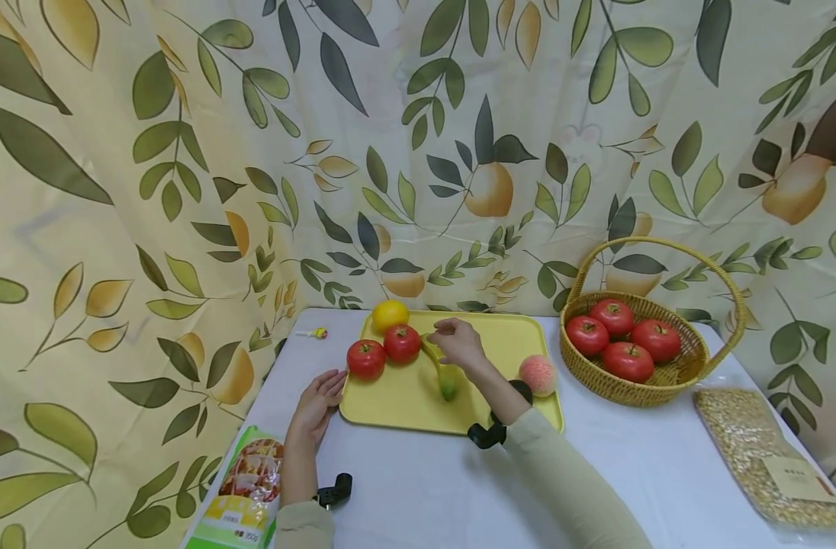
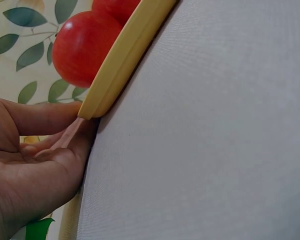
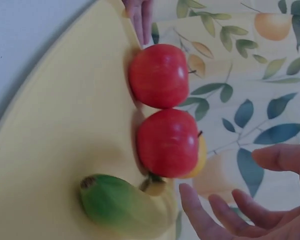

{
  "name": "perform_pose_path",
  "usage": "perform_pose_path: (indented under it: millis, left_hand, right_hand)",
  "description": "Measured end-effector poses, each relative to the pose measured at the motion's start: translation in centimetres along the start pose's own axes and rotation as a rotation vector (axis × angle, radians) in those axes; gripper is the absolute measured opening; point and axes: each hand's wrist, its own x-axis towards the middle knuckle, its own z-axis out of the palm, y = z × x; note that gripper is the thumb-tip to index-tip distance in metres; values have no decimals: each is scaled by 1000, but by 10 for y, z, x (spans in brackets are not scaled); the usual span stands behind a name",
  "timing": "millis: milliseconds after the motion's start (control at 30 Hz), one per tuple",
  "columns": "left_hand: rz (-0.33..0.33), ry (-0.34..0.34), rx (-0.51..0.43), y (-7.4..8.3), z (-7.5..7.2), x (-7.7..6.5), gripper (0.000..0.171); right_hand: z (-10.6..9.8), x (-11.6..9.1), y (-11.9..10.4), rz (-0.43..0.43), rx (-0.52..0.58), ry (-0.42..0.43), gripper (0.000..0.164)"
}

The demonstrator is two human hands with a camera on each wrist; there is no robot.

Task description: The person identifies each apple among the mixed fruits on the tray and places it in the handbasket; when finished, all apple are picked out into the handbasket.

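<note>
On the yellow tray (image 1: 390, 412) lie two red tomatoes (image 1: 366, 359), a lemon (image 1: 390, 315), a banana with a green tip (image 1: 448, 383) and a peach (image 1: 538, 375). My left hand (image 1: 316, 402) rests at the tray's left side; in the left wrist view its fingertips (image 2: 72, 109) touch the tray's corner. Over the banana's stem end is my right hand (image 1: 461, 345). In the right wrist view its bent fingers (image 3: 192, 205) stand spread apart, the thumb away from them, holding nothing. The banana (image 3: 115, 202) lies beside a tomato (image 3: 167, 143) there.
A wicker basket (image 1: 627, 390) with several tomatoes stands right of the tray, its handle arching up. A clear bag of grains (image 1: 761, 450) lies at the far right. Front left is a green food packet (image 1: 242, 488); a small lollipop-like item (image 1: 315, 333) lies behind it. Patterned curtain backs the table.
</note>
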Motion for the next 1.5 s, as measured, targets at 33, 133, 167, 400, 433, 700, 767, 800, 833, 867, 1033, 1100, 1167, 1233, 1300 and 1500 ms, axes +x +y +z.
perform_pose_path:
  millis: [33, 133, 167, 400, 433, 700, 767, 800, 833, 867, 1033, 1100, 1167, 1233, 1300, 1500]
  left_hand:
    - [4, -1, 2, 0, 0, 0, 67]
    - [0, 2, -2, 0, 0, 1, 68]
    - [0, 2, -2, -1, 0, 1, 68]
    - [0, 2, -1, -3, 0, 1, 67]
    - [1, 3, -1, -3, 0, 1, 67]
    - [6, -12, 2, -3, 1, -1, 65]
    - [4, -13, 2, -3, 2, -2, 64]
    - [7, -15, 6, -3, 2, -2, 64]
    - [5, -11, 5, -3, 3, -2, 64]
    - [4, -6, 2, -3, 3, -3, 63]
    - [12, 1, 6, -2, 2, -1, 63]
    - [17, -6, 9, -2, 2, -1, 64]
    - [12, -4, 7, -2, 1, -1, 64]
    - [12, -2, 11, -1, -1, -1, 63]
    - [10, 1, 11, 0, -1, -1, 63]
    - [13, -3, 12, 0, -1, 1, 64]
  right_hand:
    - [2, 1, 1, 1, 1, 5, 44]
    - [10, 4, 6, 19, 11, 15, 43]
    - [12, 5, 7, 28, 17, 15, 43]
    - [29, 9, 16, 72, 52, 6, 48]
    - [32, 9, 17, 74, 58, 7, 49]
    - [47, 12, 20, 105, 59, 16, 58]
    - [48, 12, 20, 123, 46, 23, 59]
    - [48, 13, 20, 130, 43, 26, 59]
    - [49, 14, 20, 136, 43, 26, 60]
    - [49, 15, 20, 142, 43, 25, 60]
    - [50, 23, 19, 165, 62, 7, 62]
    - [51, 26, 19, 175, 63, 6, 61]
    - [52, 29, 19, 186, 53, 8, 59]
    - [54, 31, 19, 197, 38, 8, 57]
    - [56, 33, 17, 207, 30, 8, 56]
    - [56, 37, 17, 205, 59, -11, 55]
